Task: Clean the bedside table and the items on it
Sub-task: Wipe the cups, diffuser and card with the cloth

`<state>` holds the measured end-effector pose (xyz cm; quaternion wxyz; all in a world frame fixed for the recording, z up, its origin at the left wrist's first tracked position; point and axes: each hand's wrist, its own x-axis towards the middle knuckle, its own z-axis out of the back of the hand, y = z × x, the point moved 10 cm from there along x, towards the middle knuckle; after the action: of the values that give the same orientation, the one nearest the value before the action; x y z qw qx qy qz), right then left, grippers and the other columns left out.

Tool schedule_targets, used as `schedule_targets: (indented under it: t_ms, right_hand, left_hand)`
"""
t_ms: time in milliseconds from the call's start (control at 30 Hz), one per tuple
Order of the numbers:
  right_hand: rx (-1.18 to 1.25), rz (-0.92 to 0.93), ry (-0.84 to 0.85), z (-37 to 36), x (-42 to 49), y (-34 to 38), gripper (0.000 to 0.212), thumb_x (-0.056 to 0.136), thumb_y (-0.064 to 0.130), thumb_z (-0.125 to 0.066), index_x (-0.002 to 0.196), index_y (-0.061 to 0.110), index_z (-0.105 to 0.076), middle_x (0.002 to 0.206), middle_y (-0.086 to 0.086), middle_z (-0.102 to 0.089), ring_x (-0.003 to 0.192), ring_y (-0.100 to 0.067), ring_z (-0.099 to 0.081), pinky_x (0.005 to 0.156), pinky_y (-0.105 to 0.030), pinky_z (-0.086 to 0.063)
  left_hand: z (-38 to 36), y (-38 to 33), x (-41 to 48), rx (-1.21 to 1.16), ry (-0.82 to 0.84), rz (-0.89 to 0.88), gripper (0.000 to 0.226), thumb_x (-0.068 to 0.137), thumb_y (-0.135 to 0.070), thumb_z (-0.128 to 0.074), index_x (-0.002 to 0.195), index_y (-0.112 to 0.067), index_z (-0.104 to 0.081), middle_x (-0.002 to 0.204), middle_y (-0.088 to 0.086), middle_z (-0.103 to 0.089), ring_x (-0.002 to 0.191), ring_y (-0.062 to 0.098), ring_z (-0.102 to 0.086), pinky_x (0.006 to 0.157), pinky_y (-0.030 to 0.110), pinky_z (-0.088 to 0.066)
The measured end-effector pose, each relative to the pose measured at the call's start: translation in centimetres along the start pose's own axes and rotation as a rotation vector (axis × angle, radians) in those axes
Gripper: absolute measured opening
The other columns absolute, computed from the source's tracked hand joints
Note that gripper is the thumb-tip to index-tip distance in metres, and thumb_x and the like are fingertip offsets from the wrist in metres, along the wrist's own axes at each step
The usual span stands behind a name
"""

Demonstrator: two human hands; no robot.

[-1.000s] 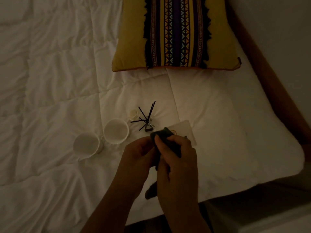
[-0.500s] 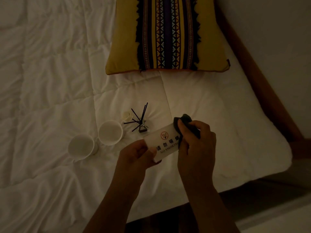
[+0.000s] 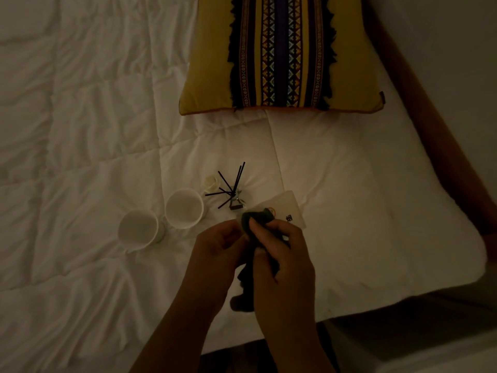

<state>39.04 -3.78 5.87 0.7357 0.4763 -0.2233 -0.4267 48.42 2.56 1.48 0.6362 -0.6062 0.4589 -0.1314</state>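
A dark cloth (image 3: 256,218) is gripped in the curled fingers of the right hand (image 3: 282,254) and pressed onto a white sign card (image 3: 291,208); its loose end hangs below the hand. The card's near end is held by the left hand (image 3: 215,254), fingers curled round it, above the white quilt (image 3: 80,157). Just beyond the grip a reed diffuser (image 3: 234,196) stands on the quilt, with a small pale flower-shaped piece (image 3: 211,183) beside it. Left of the grip two white cups (image 3: 184,208) (image 3: 138,228) are set close together. Well beyond, a yellow patterned cushion (image 3: 282,55) lies.
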Motion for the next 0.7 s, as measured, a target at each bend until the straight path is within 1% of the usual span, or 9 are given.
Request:
schedule_targets:
  t_ms: [67,100,167,200,300,367,500,633,700]
  right_hand:
    - [0.046,-0.005,0.01,0.5,0.4,-0.2,0.045,0.091,0.001,-0.055,0.122,0.032,-0.064,0.119,0.025,-0.049,0.105,0.008,-0.055,0.08,0.0,-0.044]
    - [0.013,0.021,0.037,0.4,0.6,0.0,0.044,0.091,0.001,-0.055,0.122,0.032,-0.064,0.119,0.023,-0.05,0.105,0.004,-0.056,0.082,-0.005,-0.048]
    - [-0.148,0.116,0.105,0.0,1.1,0.9,0.043,0.09,0.006,-0.056,0.124,0.031,-0.063,0.122,0.015,-0.051,0.11,-0.007,-0.054,0.089,-0.024,-0.053]
    - [-0.222,0.169,0.125,-0.2,1.3,1.3,0.042,0.089,0.008,-0.057,0.124,0.03,-0.063,0.124,0.013,-0.052,0.112,-0.01,-0.052,0.091,-0.028,-0.053]
    - [-0.351,0.266,0.101,0.1,2.1,2.6,0.039,0.088,0.012,-0.058,0.124,0.026,-0.064,0.124,0.005,-0.056,0.106,-0.017,-0.054,0.083,-0.029,-0.056]
    - [-0.423,0.302,0.031,0.7,2.5,3.3,0.038,0.087,0.015,-0.055,0.123,0.021,-0.066,0.122,0.0,-0.06,0.102,-0.023,-0.057,0.075,-0.033,-0.058]
    - [-0.489,0.339,-0.075,1.6,3.0,3.8,0.039,0.084,0.016,-0.055,0.122,0.016,-0.066,0.12,-0.008,-0.063,0.1,-0.031,-0.058,0.071,-0.036,-0.058]
    - [-0.51,0.265,-0.115,3.4,4.3,1.8,0.042,0.082,0.015,-0.054,0.123,0.015,-0.065,0.12,-0.009,-0.062,0.098,-0.032,-0.056,0.069,-0.037,-0.057]
    - [-0.527,0.25,-0.118,3.9,4.7,0.7,0.043,0.082,0.013,-0.054,0.124,0.014,-0.065,0.12,-0.009,-0.061,0.099,-0.033,-0.055,0.071,-0.039,-0.057]
  left_hand:
    - [-0.4,0.2,0.1,0.027,0.024,0.005,0.021,0.095,-0.013,-0.055,0.109,-0.013,-0.07,0.094,0.009,-0.075,0.079,0.019,-0.072,0.066,0.023,-0.055]
    - [-0.6,0.3,0.1,0.049,0.03,0.005,0.022,0.096,-0.013,-0.054,0.11,-0.013,-0.07,0.096,0.009,-0.074,0.082,0.022,-0.072,0.069,0.028,-0.057]
    - [-0.8,0.4,0.2,0.071,0.028,-0.002,0.022,0.096,-0.01,-0.052,0.108,-0.014,-0.07,0.096,0.013,-0.074,0.088,0.033,-0.071,0.076,0.043,-0.06]
    - [-0.8,0.3,0.2,0.066,0.022,-0.008,0.022,0.096,-0.009,-0.052,0.108,-0.014,-0.07,0.097,0.013,-0.073,0.09,0.035,-0.071,0.078,0.045,-0.059]
    - [-1.1,-0.8,0.5,0.063,0.038,-0.037,0.024,0.096,-0.007,-0.052,0.111,-0.014,-0.068,0.101,0.009,-0.074,0.095,0.026,-0.071,0.078,0.034,-0.058]
    - [-1.5,-1.3,0.8,0.068,0.043,-0.045,0.022,0.096,-0.009,-0.052,0.111,-0.013,-0.068,0.102,0.009,-0.074,0.094,0.025,-0.072,0.078,0.033,-0.058]
    - [-1.9,-1.7,0.9,0.06,0.009,-0.028,0.018,0.095,-0.008,-0.054,0.107,-0.008,-0.068,0.099,0.009,-0.074,0.092,0.023,-0.072,0.078,0.034,-0.059]
    - [-1.4,-0.6,-0.1,0.048,-0.05,0.028,0.017,0.092,-0.001,-0.056,0.105,-0.003,-0.066,0.098,0.013,-0.073,0.093,0.025,-0.071,0.083,0.043,-0.059]
    - [-0.8,0.2,-0.6,0.026,-0.099,0.058,0.018,0.091,0.0,-0.057,0.106,-0.003,-0.066,0.101,0.013,-0.073,0.094,0.023,-0.071,0.082,0.044,-0.059]
